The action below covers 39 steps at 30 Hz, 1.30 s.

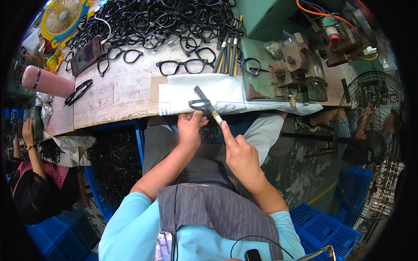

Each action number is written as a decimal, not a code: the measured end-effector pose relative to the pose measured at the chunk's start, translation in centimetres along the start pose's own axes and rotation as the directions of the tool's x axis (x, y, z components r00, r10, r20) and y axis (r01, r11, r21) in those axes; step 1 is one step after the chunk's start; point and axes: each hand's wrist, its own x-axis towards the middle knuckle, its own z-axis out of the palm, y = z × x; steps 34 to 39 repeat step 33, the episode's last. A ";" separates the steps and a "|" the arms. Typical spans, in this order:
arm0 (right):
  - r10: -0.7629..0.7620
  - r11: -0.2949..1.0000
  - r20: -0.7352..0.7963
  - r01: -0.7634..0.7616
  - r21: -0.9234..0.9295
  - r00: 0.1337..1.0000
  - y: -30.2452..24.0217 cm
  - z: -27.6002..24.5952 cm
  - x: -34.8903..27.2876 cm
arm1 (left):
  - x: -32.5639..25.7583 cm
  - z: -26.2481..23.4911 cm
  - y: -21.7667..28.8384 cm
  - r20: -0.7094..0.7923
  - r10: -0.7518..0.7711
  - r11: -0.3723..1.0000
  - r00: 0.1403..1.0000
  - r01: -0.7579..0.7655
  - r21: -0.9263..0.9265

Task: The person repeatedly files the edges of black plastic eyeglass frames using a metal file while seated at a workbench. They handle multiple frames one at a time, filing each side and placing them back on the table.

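My left hand [190,129] pinches a dark eyeglass frame [199,104] at the near edge of a white cloth on the workbench. In my right hand [240,155] is a flat file [200,92] with a pale, taped handle, my index finger stretched along that handle. The file's dark blade crosses the frame and points away from me. The cloth [178,89] lies beneath both. Beyond it sits another black eyeglass frame [182,66], beside several files [225,55] lying side by side.
A big heap of black eyeglass frames [152,21] covers the back of the bench. At the left are a pink bottle [50,81], a propped phone [87,55] and a small yellow fan [63,17]. A green machine [300,65] stands right, near a caged fan [370,113]. Another person's arm [35,152] shows far left.
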 end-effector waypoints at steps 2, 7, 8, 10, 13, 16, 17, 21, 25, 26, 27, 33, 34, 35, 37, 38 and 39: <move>0.031 0.999 0.015 -0.031 0.032 0.999 0.1 -0.4 0.1 | 0.0 0.0 0.2 -0.012 -0.008 1.000 1.000 0.008 0.004; 0.033 0.984 0.084 -0.047 0.174 0.996 -0.1 -1.8 -2.2 | -0.1 0.0 0.2 -0.018 -0.007 1.000 1.000 0.007 -0.002; 0.003 0.981 0.022 -0.007 0.192 1.000 -0.1 -1.5 -2.4 | -0.1 0.0 0.2 -0.007 -0.008 1.000 1.000 0.008 -0.006; -0.012 0.989 -0.006 0.012 0.149 1.000 0.0 0.3 -1.8 | -0.1 0.0 0.3 -0.003 -0.003 1.000 1.000 0.003 0.015; -0.016 0.999 -0.019 0.016 0.042 1.000 0.6 2.7 -0.4 | -0.2 0.0 0.8 -0.031 -0.049 0.998 0.998 0.051 0.035; 0.045 0.999 -0.083 -0.044 0.018 0.996 1.2 2.4 -1.1 | -0.3 0.0 0.9 -0.062 -0.069 0.997 0.996 0.072 0.037; 0.035 0.994 -0.046 -0.030 0.108 0.998 1.2 1.8 -1.8 | -0.3 -0.1 0.7 -0.080 -0.064 0.997 0.995 0.067 0.029; -0.048 0.983 -0.026 0.052 0.176 0.999 0.3 0.4 -4.5 | 0.2 -1.3 -0.2 -0.113 -0.056 0.996 0.992 0.063 0.059; 0.028 0.961 -0.041 -0.015 0.277 0.999 0.8 4.7 -1.6 | 2.4 -3.3 -0.4 -0.020 -0.069 0.986 0.997 0.071 0.153; 0.049 0.960 -0.105 -0.019 0.278 0.993 0.7 5.2 -1.0 | 2.6 -2.9 -0.5 0.026 -0.009 0.981 1.000 0.003 0.195; 0.051 0.969 -0.085 -0.028 0.245 0.995 0.7 5.1 -0.3 | 2.6 -3.1 -0.6 0.068 0.063 0.920 0.996 -0.084 0.382; -0.032 0.939 0.096 -0.003 0.344 0.995 5.2 0.5 -1.7 | 8.6 -4.2 -5.3 0.562 0.438 0.191 0.702 -0.684 0.704; -0.032 0.939 0.096 -0.003 0.344 0.995 5.2 0.5 -1.7 | 8.6 -4.2 -5.3 0.562 0.438 0.191 0.702 -0.684 0.704; -0.032 0.939 0.096 -0.003 0.344 0.995 5.2 0.5 -1.7 | 8.6 -4.2 -5.3 0.562 0.438 0.191 0.702 -0.684 0.704; -0.032 0.939 0.096 -0.003 0.344 0.995 5.2 0.5 -1.7 | 8.6 -4.2 -5.3 0.562 0.438 0.191 0.702 -0.684 0.704; -0.032 0.939 0.096 -0.003 0.344 0.995 5.2 0.5 -1.7 | 8.6 -4.2 -5.3 0.562 0.438 0.191 0.702 -0.684 0.704; -0.032 0.939 0.096 -0.003 0.344 0.995 5.2 0.5 -1.7 | 8.6 -4.2 -5.3 0.562 0.438 0.191 0.702 -0.684 0.704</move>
